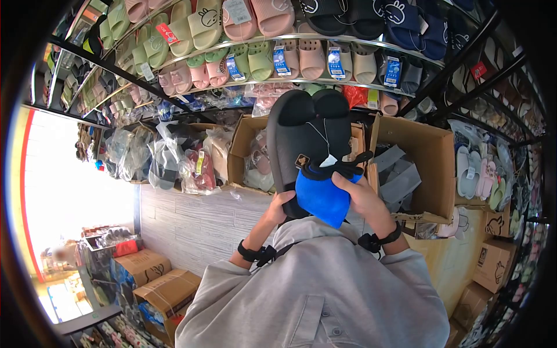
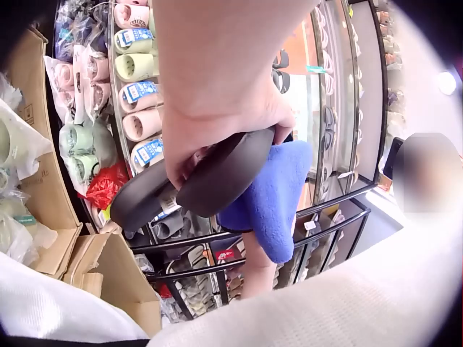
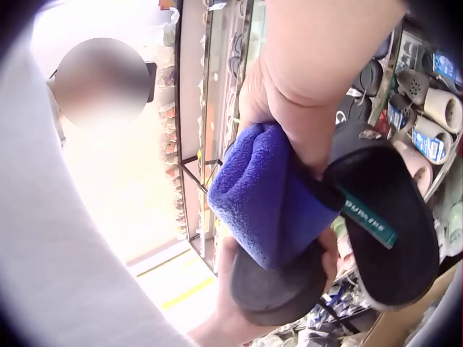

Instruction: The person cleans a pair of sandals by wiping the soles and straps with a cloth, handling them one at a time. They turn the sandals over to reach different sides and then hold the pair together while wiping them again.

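Observation:
A pair of black slide slippers [image 1: 282,145], joined by a thin string with a white tag [image 1: 329,160], is held up in front of the body, toes away. My left hand [image 1: 277,210] grips one slipper at its heel end; the left wrist view shows its fingers wrapped over the sole edge [image 2: 228,173]. My right hand [image 1: 366,200] holds a fuzzy blue cloth [image 1: 322,197] with black edging, the thumb on top of it. This cloth lies over the heel part of the slippers. A teal label [image 3: 369,219] shows beside it in the right wrist view.
Shelves of slippers [image 1: 261,62] rise ahead. Below them stand open cardboard boxes [image 1: 426,165] and bagged footwear [image 1: 197,162]. Closed cartons [image 1: 168,293] sit at the lower left, others [image 1: 493,264] at the right. A person with a blurred head [image 3: 101,83] appears in the wrist views.

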Motion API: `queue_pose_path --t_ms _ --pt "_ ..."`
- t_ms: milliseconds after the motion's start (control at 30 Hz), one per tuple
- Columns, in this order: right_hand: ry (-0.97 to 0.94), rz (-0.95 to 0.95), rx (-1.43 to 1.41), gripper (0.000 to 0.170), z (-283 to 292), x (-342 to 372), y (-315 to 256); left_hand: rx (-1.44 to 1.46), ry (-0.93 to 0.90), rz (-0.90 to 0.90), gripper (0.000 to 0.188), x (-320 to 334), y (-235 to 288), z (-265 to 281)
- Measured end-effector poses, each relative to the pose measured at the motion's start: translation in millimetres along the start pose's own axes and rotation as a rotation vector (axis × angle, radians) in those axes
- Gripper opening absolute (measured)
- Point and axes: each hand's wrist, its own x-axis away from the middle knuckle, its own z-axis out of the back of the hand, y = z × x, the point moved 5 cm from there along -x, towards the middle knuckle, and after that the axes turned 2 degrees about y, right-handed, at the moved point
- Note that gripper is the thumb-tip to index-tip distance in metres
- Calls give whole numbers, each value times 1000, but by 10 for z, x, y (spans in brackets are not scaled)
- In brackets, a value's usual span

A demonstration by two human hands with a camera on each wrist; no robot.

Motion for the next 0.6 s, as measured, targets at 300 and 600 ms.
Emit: queue_pose_path --t_ms 300,600 --pt "120 292 -73 49 368 158 -680 51 -241 -176 89 52 392 -236" --pt "5 1130 1239 60 -634 259 -901 -258 -69 -182 71 -14 289 -200"
